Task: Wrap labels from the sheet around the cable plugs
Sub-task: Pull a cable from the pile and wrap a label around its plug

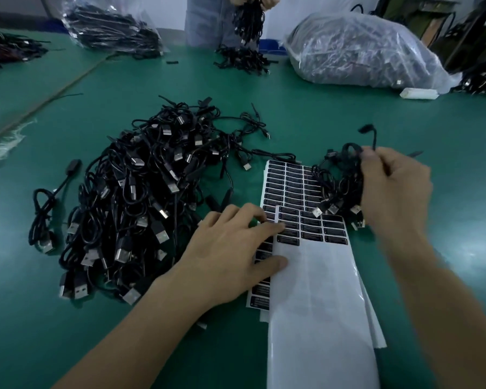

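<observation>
Green table (320, 108), cable pile (135, 197); left hand (230, 254) presses sheet (314, 290), right hand (396, 197) grips cables (340, 181).

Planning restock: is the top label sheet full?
No: the top label sheet is mostly bare white backing, with black labels only at its far end.

Teal-green bench (320, 113) right across the view, one flat colour. On it sits the big cable pile (129, 197), all black cord flecked with silver plugs (161, 236). The smaller bundle (340, 181) is black again, with silver tips. Now the label sheet (289, 183): black labels with tiny pale print, in neat rows on white backing. The upper sheet (320, 290) is mostly bare white, a few black rows at its top. Far back, clear bags (362, 49) show dark cable, and there's a small white block (418, 93).
</observation>
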Action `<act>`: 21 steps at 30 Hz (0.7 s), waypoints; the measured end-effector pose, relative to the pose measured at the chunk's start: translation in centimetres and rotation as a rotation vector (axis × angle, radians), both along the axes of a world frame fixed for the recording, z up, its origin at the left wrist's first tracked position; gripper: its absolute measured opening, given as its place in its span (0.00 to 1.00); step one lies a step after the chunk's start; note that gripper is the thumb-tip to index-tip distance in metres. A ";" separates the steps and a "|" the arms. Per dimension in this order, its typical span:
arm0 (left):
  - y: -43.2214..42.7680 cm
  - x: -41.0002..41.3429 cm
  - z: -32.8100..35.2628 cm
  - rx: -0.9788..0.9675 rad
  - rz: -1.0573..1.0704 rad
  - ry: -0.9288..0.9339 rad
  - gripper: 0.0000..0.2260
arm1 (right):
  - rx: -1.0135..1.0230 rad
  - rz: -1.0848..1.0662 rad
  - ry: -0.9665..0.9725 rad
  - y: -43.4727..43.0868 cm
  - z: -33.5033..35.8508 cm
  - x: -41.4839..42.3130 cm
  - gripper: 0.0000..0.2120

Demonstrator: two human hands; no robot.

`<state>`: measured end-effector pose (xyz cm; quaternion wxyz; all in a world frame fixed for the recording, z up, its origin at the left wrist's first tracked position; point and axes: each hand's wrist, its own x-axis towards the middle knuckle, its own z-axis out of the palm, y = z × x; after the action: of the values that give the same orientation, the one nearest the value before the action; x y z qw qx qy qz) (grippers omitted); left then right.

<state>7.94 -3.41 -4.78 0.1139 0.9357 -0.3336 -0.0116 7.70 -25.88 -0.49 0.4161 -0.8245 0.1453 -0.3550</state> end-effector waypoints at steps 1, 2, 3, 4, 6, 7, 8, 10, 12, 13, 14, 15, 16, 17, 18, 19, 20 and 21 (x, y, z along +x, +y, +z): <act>0.0 0.1 -0.2 -0.003 0.014 -0.001 0.32 | -0.034 -0.044 0.038 -0.8 0.5 0.1 0.20; -0.1 0.1 -0.3 -0.008 0.027 -0.005 0.31 | -0.055 -0.076 0.082 -1.4 0.9 0.2 0.21; -0.1 0.2 -0.5 -0.017 0.036 -0.007 0.30 | -0.063 -0.101 0.131 -2.0 1.1 0.3 0.20; -0.1 0.2 -0.6 -0.029 0.048 -0.007 0.29 | -0.067 -0.123 0.184 -2.6 1.1 0.4 0.17; -0.2 0.3 -0.7 -0.047 0.072 -0.004 0.29 | -0.090 -0.165 0.271 -3.0 1.0 0.4 0.15; -0.2 0.3 -0.8 -0.047 0.081 -0.007 0.30 | -0.106 -0.178 0.298 -3.0 0.8 0.3 0.16; -0.2 0.3 -0.9 -0.046 0.087 -0.010 0.30 | -0.123 -0.185 0.312 -3.0 0.6 0.3 0.18; -0.2 0.5 -1.1 -0.051 0.095 -0.009 0.29 | -0.185 -0.218 0.313 -2.7 0.0 0.1 0.22; -0.2 0.6 -1.3 -0.051 0.096 -0.012 0.28 | -0.251 -0.245 0.221 -1.7 0.0 -0.1 0.22; -0.3 0.6 -1.3 -0.047 0.094 -0.018 0.28 | -0.285 -0.223 0.133 -0.7 0.1 -0.2 0.19; -0.3 0.6 -1.2 -0.046 0.096 -0.022 0.28 | -0.325 -0.166 0.045 0.4 0.0 -0.3 0.14; -0.3 0.6 -1.2 -0.048 0.101 -0.018 0.29 | -0.360 -0.081 -0.023 1.5 -0.2 -0.4 0.10; -0.3 0.6 -1.2 -0.053 0.107 -0.012 0.29 | -0.379 0.019 -0.053 2.6 -0.6 -0.6 0.07; -0.3 0.5 -1.1 -0.056 0.109 -0.011 0.28 | -0.388 0.112 -0.032 3.4 -1.2 -0.7 0.06; -0.3 0.5 -1.0 -0.058 0.108 -0.017 0.27 | -0.399 0.188 0.028 4.0 -2.0 -0.9 0.07; -0.4 0.5 -0.9 -0.063 0.106 -0.019 0.25 | -0.418 0.245 0.112 4.4 -2.9 -1.0 0.07; -0.4 0.4 -0.8 -0.076 0.109 -0.015 0.22 | -0.439 0.287 0.206 4.7 -3.7 -1.1 0.07; -0.5 0.4 -0.5 -0.091 0.118 -0.006 0.19 | -0.465 0.320 0.288 4.8 -4.3 -1.1 0.08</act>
<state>8.36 -3.94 -5.28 0.1561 0.9476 -0.2783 0.0130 6.58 -21.07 -4.79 0.2421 -0.9517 -0.0140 -0.1883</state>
